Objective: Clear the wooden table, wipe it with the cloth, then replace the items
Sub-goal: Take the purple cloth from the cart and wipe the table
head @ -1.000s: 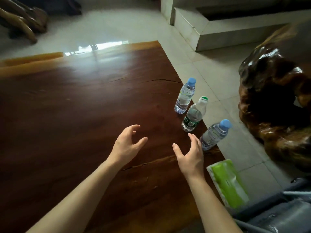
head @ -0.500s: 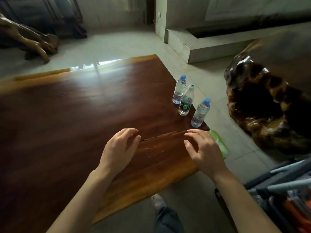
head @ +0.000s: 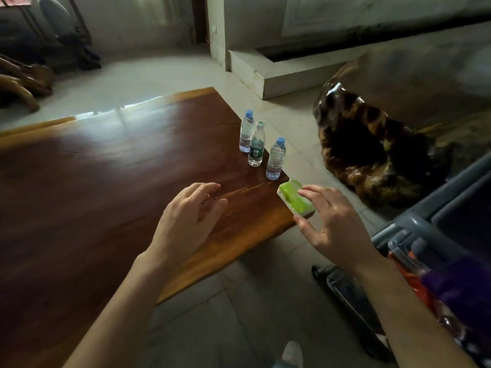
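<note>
The dark wooden table (head: 93, 181) fills the left half of the head view. Three clear water bottles stand in a row near its right edge: a blue-capped one (head: 246, 132) farthest, a green-labelled one (head: 256, 145) in the middle, another blue-capped one (head: 275, 159) nearest. A green and white wipes pack (head: 291, 198) lies just off the table's right edge, lower than the tabletop. My right hand (head: 330, 221) hovers open right over the pack, fingers spread, fingertips at its near end. My left hand (head: 187, 221) hovers open above the table's near right part, holding nothing.
A large glossy carved root piece (head: 372, 150) stands on the tiled floor right of the table. A grey rack with orange and purple items (head: 438, 274) sits at the lower right. A white stone step (head: 279, 73) lies behind. My shoe (head: 291, 353) shows below.
The camera has pulled back and tilted up, so the table looks farther away. My right hand has moved right, from above the table's edge to over the wipes pack. The bottles stay put.
</note>
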A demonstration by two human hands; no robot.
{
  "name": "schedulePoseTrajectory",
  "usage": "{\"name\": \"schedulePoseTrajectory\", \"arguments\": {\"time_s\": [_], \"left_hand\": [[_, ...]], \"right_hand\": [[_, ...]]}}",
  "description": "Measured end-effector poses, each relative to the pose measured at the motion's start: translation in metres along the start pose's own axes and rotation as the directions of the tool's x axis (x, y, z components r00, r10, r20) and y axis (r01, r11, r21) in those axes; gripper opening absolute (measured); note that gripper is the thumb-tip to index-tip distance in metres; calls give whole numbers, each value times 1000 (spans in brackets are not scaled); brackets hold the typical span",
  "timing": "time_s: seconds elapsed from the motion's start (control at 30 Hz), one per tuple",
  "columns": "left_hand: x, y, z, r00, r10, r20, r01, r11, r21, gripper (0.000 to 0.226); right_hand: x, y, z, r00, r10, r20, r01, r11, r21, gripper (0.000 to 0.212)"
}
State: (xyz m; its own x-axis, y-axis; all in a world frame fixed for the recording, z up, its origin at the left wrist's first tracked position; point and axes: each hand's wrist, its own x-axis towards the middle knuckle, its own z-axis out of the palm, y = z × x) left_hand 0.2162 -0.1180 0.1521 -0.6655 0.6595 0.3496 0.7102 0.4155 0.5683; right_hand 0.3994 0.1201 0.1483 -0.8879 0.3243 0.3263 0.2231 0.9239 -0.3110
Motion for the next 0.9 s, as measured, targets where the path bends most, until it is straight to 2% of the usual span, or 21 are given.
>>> {"name": "schedulePoseTrajectory", "arguments": {"time_s": [0.17,0.3,0.47,0.67,0.77,0.9], "left_hand": [[18,62,36,986,120,112,-115,992,-51,46],[36,123,87,946,239,220,-220,970,-104,46],[44,199,152,846,425,323,-371,903,-217,54],[40,269,221,688,596,413,-530,802,-275,57],[36,295,251,629,643,437,-564,764,-312,57],[31,316,286,587,650,483,-589,752,-296,61]], "right_hand": [[-44,35,-42,995,96,21,-95,995,-43,50],[-98,82,-81,970,240,-33,-242,968,-68,50],[-163,133,-122,915,387,-115,-401,907,-131,53],[-230,170,-156,808,548,-216,-583,797,-161,55],[-259,185,-165,758,611,-230,-648,746,-154,56],[-287,203,-163,702,675,-228,-709,694,-128,57]]}}
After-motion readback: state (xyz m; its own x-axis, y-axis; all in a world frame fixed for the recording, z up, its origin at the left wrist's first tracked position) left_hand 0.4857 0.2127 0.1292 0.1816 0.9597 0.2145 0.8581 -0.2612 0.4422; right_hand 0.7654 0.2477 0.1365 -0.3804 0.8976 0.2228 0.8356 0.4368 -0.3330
